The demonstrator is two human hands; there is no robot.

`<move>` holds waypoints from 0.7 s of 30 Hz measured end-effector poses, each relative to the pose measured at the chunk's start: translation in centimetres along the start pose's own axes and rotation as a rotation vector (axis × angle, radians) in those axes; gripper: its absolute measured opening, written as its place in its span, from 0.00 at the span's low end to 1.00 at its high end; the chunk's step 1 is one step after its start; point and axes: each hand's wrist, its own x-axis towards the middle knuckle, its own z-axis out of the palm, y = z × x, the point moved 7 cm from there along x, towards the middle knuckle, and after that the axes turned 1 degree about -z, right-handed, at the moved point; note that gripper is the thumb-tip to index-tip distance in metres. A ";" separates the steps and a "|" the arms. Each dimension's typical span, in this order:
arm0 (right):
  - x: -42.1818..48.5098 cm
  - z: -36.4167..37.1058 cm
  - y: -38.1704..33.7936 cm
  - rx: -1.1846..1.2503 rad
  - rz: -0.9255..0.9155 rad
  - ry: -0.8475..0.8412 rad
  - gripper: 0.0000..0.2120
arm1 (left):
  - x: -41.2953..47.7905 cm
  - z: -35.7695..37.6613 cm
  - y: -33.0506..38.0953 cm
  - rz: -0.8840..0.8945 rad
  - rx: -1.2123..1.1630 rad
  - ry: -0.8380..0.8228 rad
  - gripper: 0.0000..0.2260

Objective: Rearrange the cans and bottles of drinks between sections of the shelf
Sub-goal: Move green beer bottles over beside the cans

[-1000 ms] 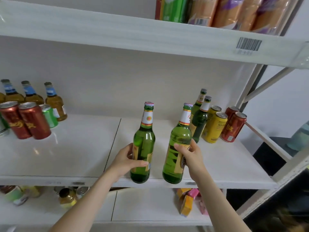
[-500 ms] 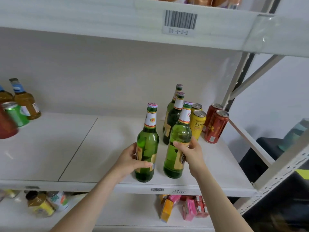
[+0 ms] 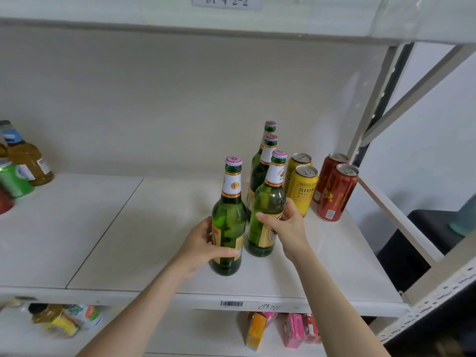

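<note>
The left grip (image 3: 203,243) is curled round the lower body of a green glass bottle (image 3: 230,217), thumb across the label. The right grip (image 3: 286,225) wraps a second green bottle (image 3: 269,199) at mid-height. Both bottles are upright in the right-hand section of the middle shelf (image 3: 128,240), the left one nearer the front edge. Whether their bases rest on the board or hang just above it cannot be told.

Directly behind the right-hand bottle stand two more green bottles (image 3: 260,173), one behind the other and close against it. Just to their right are two yellow cans (image 3: 305,189), then two red cans (image 3: 337,194), also in rows running front to back. The front yellow can is near the right grip's knuckles. Beyond the red cans a slanted side rail (image 3: 396,217) and an upright post (image 3: 371,99) close off that end.

To the left, past the board seam (image 3: 103,233), the shelf lies bare as far as an amber bottle (image 3: 28,163) and a green can (image 3: 15,180) at the far left edge. The upper shelf (image 3: 180,11) hangs well above the bottle caps. A barcode sticker (image 3: 231,303) marks the front lip. Below it, orange and pink cartons (image 3: 257,331) sit on the lower shelf.
</note>
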 end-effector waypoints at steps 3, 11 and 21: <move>0.9 0.1 0.3 0.001 0.000 -0.021 0.23 | 0.5 0.0 -0.1 0.001 0.001 0.002 0.33; 2.5 0.2 1.1 0.007 -0.009 -0.073 0.27 | 1.8 0.3 -0.2 0.028 -0.015 0.015 0.30; 2.9 0.2 1.8 -0.069 0.012 -0.053 0.33 | 2.0 0.2 -0.8 0.043 -0.012 0.044 0.32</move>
